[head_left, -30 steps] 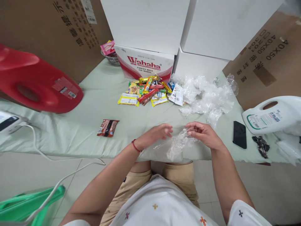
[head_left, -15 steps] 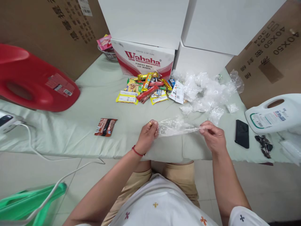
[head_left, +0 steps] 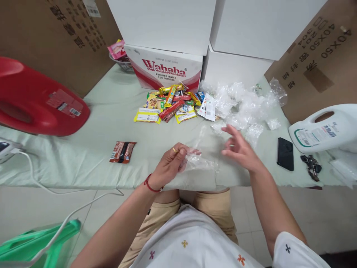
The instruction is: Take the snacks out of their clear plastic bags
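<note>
Pinched in my left hand [head_left: 174,159] is a clear plastic bag [head_left: 199,162], its loose part hanging out to the right over the cloth. My right hand [head_left: 240,148] is apart from the bag, fingers spread, with nothing in it. Just beyond it lies a heap of crumpled clear plastic bags [head_left: 242,102]. To the left of my left hand a brown snack packet [head_left: 122,152] lies flat by itself. Farther back is a pile of colourful wrapped snacks [head_left: 170,103], with a white sachet [head_left: 208,107] at its right side.
A red jug [head_left: 41,100] lies at the left, near a white power strip [head_left: 7,149]. On the right are a black phone [head_left: 285,154], keys [head_left: 311,166] and a white detergent bottle [head_left: 323,128]. A Wahaha carton [head_left: 166,69] and white boxes [head_left: 164,24] stand behind.
My right hand has let go of the clear plastic bag and its fingers have opened. The bag, stretched between both hands before, now hangs from my left hand alone.
</note>
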The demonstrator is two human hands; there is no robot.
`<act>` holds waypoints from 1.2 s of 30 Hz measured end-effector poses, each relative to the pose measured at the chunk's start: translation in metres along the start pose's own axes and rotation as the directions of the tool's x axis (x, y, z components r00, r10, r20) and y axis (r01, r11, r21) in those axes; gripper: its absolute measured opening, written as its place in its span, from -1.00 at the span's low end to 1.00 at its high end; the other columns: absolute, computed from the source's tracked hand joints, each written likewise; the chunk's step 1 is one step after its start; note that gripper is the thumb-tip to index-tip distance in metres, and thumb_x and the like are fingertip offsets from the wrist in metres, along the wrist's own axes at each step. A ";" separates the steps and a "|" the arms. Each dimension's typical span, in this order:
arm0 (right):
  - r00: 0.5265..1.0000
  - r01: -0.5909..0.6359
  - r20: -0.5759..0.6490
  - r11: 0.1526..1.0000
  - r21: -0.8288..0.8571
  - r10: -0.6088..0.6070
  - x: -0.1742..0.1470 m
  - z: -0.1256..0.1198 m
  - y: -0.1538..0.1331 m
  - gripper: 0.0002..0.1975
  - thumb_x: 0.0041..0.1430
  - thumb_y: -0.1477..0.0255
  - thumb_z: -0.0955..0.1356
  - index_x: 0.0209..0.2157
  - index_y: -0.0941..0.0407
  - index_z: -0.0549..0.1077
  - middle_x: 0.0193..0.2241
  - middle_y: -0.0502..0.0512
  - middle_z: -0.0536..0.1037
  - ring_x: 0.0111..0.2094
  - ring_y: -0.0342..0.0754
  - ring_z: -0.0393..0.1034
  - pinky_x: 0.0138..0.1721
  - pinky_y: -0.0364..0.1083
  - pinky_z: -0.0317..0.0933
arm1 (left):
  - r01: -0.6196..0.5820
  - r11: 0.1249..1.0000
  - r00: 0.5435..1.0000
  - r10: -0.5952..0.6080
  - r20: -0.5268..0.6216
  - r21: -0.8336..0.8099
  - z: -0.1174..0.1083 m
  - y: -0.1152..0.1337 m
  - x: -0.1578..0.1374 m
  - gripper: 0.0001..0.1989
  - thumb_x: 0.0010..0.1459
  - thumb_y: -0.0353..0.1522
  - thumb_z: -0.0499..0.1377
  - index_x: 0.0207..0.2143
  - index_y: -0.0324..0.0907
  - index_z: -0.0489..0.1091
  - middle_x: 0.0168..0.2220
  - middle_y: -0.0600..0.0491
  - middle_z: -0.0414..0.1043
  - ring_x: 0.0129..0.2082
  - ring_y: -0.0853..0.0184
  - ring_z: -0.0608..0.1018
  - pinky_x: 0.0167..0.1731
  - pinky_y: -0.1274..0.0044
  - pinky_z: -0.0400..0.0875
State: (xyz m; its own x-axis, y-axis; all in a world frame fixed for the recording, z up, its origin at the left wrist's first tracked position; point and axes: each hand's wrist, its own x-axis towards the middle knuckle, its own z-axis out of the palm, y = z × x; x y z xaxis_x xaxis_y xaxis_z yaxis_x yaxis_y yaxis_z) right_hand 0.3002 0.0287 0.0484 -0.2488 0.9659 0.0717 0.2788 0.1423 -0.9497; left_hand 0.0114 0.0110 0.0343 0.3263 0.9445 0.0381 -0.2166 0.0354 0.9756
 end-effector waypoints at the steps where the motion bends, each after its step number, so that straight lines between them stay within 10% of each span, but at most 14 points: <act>1: 0.993 -0.009 0.119 0.999 0.042 0.004 0.016 0.009 -0.003 -0.01 0.07 0.14 0.57 0.45 -0.18 0.12 0.31 0.22 0.35 -0.35 -0.16 0.35 -0.29 -0.10 0.40 | -0.019 0.995 0.997 0.012 0.076 0.094 0.002 0.005 -0.002 -0.55 0.34 0.06 0.14 -0.24 -0.14 0.46 -0.33 0.03 0.59 -0.66 0.52 0.21 -0.63 0.59 0.16; 5: 0.911 0.066 0.403 0.996 0.058 -0.084 0.069 0.028 -0.026 -0.40 0.17 -0.02 0.46 0.13 0.02 0.56 -0.17 0.14 0.61 -0.40 -0.12 0.39 -0.33 -0.10 0.35 | -0.132 0.912 0.980 0.062 0.187 0.388 -0.005 0.023 -0.007 -0.42 0.37 0.09 0.03 -0.25 -0.18 0.59 -0.45 0.03 0.49 -0.58 0.43 0.31 -0.51 0.53 0.24; 9: 0.917 0.377 0.224 0.901 -0.212 -0.331 0.066 0.019 -0.063 -0.60 0.32 0.01 0.36 -0.24 -0.01 0.69 -0.22 0.16 0.61 -0.20 0.04 0.48 -0.10 0.04 0.37 | -0.180 0.785 0.969 0.247 -0.032 0.592 -0.031 0.047 -0.010 -0.38 0.45 0.01 -0.08 -0.44 -0.16 0.53 -0.51 0.01 0.45 -0.55 0.36 0.39 -0.47 0.49 0.28; 15: 0.847 0.499 0.101 0.717 -0.487 -0.521 -0.019 0.020 -0.037 -0.76 0.37 0.43 0.35 -0.10 -0.12 0.66 -0.17 0.16 0.61 -0.16 0.07 0.47 -0.11 0.10 0.37 | -0.324 0.409 0.925 0.326 0.195 0.853 -0.042 0.039 -0.033 -0.78 0.22 -0.18 0.30 -0.45 -0.06 0.53 -0.32 -0.03 0.63 -0.41 0.26 0.56 -0.34 0.45 0.43; 20: 0.943 0.332 0.215 0.776 -0.536 -0.255 -0.067 0.025 0.035 -0.53 0.25 0.65 0.23 -0.01 -0.03 0.61 0.04 0.22 0.57 -0.12 0.06 0.43 -0.17 0.08 0.42 | -0.219 0.447 0.974 0.146 0.170 0.867 -0.036 -0.025 -0.054 -0.73 0.40 -0.23 0.07 -0.16 -0.08 0.56 0.01 -0.08 0.64 -0.12 0.20 0.68 -0.23 0.45 0.54; 23: 0.980 0.195 0.076 0.837 -0.511 -0.182 -0.079 0.018 0.033 -0.54 0.18 0.63 0.24 -0.01 -0.03 0.59 0.22 0.19 0.45 0.04 0.14 0.39 0.00 0.18 0.38 | -0.174 0.500 0.971 0.230 0.064 0.849 -0.028 -0.046 -0.060 -0.74 0.42 -0.29 0.05 -0.14 -0.07 0.55 0.00 -0.06 0.63 -0.03 0.21 0.66 -0.14 0.45 0.55; 26: 0.964 0.164 -0.096 0.839 -0.519 -0.248 -0.072 0.022 0.010 -0.56 0.22 0.52 0.32 0.11 -0.04 0.49 0.25 0.21 0.38 0.23 0.25 0.26 0.19 0.28 0.25 | -0.169 0.454 0.929 0.370 -0.013 0.875 -0.013 -0.052 -0.063 -0.81 0.38 -0.31 0.13 -0.29 -0.07 0.51 -0.13 -0.05 0.62 -0.16 0.23 0.64 -0.16 0.42 0.52; 30: 0.939 0.343 0.183 0.731 -0.590 -0.292 -0.042 0.059 0.004 -0.31 0.21 0.34 0.46 0.34 0.07 0.29 0.32 0.32 0.31 0.41 0.37 -0.01 0.35 0.41 0.00 | -0.030 0.342 0.850 0.504 -0.156 0.939 0.004 -0.054 -0.061 -0.82 0.26 -0.23 0.29 -0.34 -0.11 0.42 -0.21 -0.06 0.51 -0.26 0.24 0.55 -0.30 0.45 0.42; 33: 0.930 0.368 0.197 0.758 -0.539 -0.311 -0.021 0.087 0.018 -0.63 0.34 0.42 0.36 0.15 0.02 0.48 0.14 0.27 0.48 0.30 0.26 0.19 0.27 0.32 0.16 | 0.034 0.324 0.770 0.595 -0.232 0.945 0.008 -0.050 -0.051 -0.72 0.16 -0.17 0.37 -0.18 -0.11 0.46 -0.05 -0.16 0.47 -0.04 0.08 0.53 -0.05 0.29 0.41; 36: 0.949 0.315 0.135 0.884 -0.345 -0.285 -0.011 0.096 0.025 -0.75 0.43 0.37 0.27 -0.05 -0.01 0.59 -0.01 0.20 0.53 0.04 0.08 0.40 0.05 0.10 0.36 | -0.007 0.433 0.837 0.496 -0.231 0.902 0.004 -0.038 -0.034 -0.77 0.22 -0.16 0.31 -0.17 -0.07 0.51 -0.06 -0.12 0.55 0.02 0.04 0.53 0.07 0.23 0.33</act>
State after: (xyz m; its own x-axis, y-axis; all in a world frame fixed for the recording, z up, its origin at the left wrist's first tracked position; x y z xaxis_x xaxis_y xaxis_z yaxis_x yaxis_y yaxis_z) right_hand 0.2204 0.0011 -0.0057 -0.4410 0.8468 0.2974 0.4885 0.5044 -0.7120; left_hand 0.0123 -0.0241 -0.0037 -0.0466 0.8838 0.4655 0.7334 -0.2861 0.6166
